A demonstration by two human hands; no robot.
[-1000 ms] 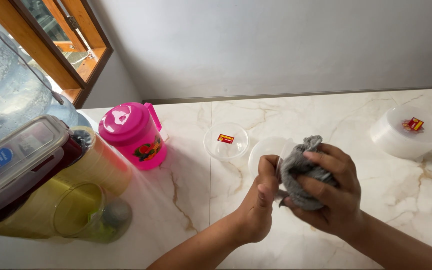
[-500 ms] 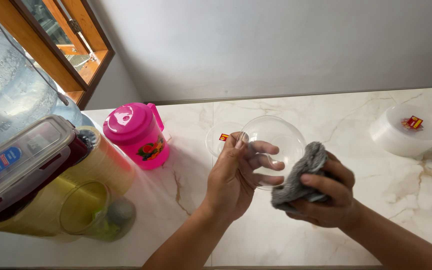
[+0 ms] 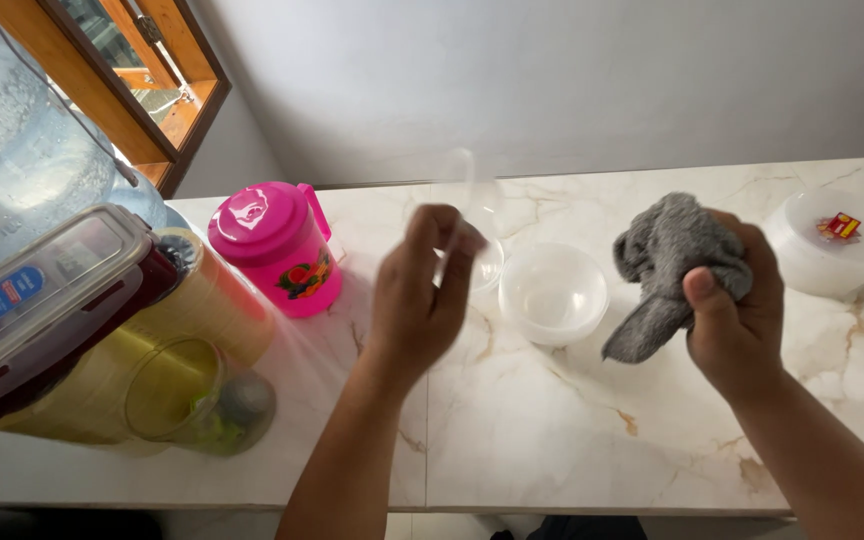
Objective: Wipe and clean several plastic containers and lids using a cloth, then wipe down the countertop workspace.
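While right fingers [image 3: 717, 300] clench the grey cloth [image 3: 667, 260], left fingers [image 3: 452, 250] pinch a blurred clear lid [image 3: 472, 200] upright.

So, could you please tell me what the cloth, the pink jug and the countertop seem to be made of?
Cloth: grey knitted or terry fabric, soft and fuzzy, bunched in the right hand. Pink jug: glossy moulded plastic. Countertop: polished marble or marble-look tile, veined with seams.

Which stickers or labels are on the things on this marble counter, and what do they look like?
Small red-and-yellow sticker: on the round white plastic container, far right.
Blue oval label: on the clear lid of the rectangular dark-red box, far left.
Colourful picture: on the side of the pink lidded plastic jug, back left.
No screens or signs.
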